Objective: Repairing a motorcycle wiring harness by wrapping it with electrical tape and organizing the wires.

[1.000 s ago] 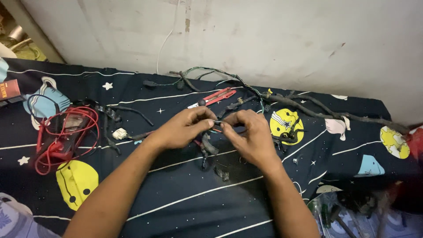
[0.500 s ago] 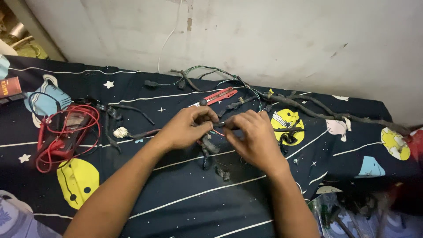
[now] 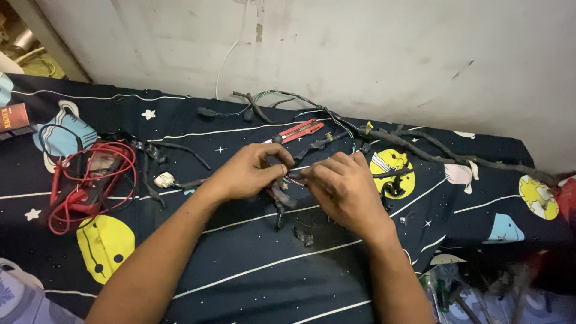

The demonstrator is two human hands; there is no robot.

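wire bundle: mid-bed, pinched between both hands
left hand: fingertips clamped on it
right hand: same, pinching the other end
pliers: just behind, red handles
red leads: off left on the sheet

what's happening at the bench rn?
A person's left hand and right hand are pinched together on a black wiring harness, fingertips working at one short section of it over a dark space-print cloth. The rest of the harness runs right along the wall. Red-handled pliers lie just behind the hands; coiled red test leads sit off to the left.
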